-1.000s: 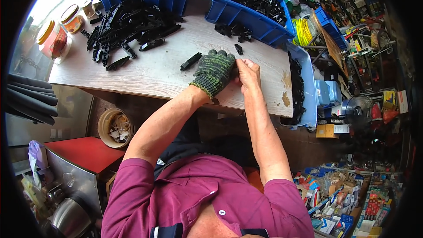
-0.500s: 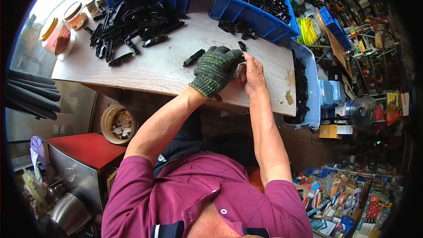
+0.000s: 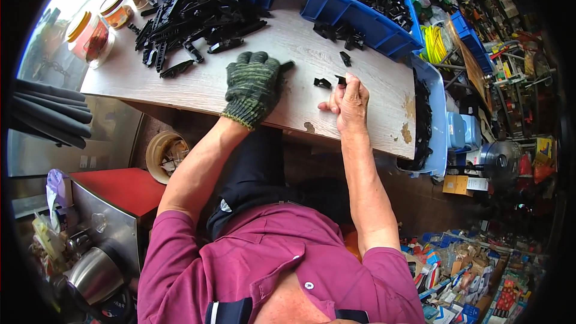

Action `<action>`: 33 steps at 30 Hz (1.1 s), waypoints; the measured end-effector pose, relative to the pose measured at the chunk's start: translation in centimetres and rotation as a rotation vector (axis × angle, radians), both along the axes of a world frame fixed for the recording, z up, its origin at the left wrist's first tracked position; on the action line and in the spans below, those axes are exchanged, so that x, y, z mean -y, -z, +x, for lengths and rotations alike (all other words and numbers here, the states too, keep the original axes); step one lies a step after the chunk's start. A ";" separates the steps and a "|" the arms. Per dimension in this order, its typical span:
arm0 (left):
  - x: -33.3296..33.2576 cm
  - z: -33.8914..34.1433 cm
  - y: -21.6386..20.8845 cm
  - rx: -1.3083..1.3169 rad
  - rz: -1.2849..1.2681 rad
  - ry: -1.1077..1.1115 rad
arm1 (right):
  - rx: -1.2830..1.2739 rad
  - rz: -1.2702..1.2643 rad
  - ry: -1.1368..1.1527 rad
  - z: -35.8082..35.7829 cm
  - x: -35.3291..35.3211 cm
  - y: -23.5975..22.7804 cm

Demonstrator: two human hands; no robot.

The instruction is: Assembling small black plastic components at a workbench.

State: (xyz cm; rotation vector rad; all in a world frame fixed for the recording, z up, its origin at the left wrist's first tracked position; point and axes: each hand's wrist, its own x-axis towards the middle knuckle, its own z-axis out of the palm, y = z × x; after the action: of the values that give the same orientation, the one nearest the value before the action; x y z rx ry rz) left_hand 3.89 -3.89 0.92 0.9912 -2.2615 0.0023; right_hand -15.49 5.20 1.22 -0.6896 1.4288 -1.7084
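My left hand [image 3: 251, 87], in a dark green knitted glove, is closed at the middle of the table around a longish black plastic part [image 3: 287, 66]. Its end sticks out beside the index finger; the rest is hidden. My bare right hand [image 3: 353, 105] pinches a small black plastic clip [image 3: 341, 80] between thumb and forefinger, just above the tabletop. A second small clip [image 3: 322, 83] lies just left of those fingertips, and another clip [image 3: 345, 58] lies farther back. To the far left spreads a heap of long black plastic parts [image 3: 192, 21].
Two blue bins [image 3: 366, 21] of black parts stand along the table's [image 3: 300, 42] far side. Lidded jars [image 3: 87, 36] line its left end. A light blue tub [image 3: 437, 120] sits off the right edge, and a waste bucket [image 3: 157, 159] below the front edge.
My hands have come apart. The gloved left hand moved left onto the long part lying there; the right hand keeps a small clip. A clip now shows on the table between them. The view shifted slightly.
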 end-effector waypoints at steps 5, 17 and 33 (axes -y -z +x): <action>-0.9 -1.0 0.8 -0.203 0.244 0.298 | -0.021 -0.013 0.051 0.9 -0.1 0.1; -3.1 -3.8 0.9 -0.540 0.659 0.470 | -0.062 -0.062 0.077 1.7 -0.4 0.3; -3.0 -4.3 0.8 -0.444 0.319 0.285 | -0.017 -0.019 0.112 0.5 -1.1 0.2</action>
State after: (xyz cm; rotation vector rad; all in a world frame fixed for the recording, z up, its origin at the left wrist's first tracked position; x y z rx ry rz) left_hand -0.45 -0.94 0.12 0.7236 -1.9966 -0.6547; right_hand -14.97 6.30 0.99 -0.6464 1.4897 -1.8079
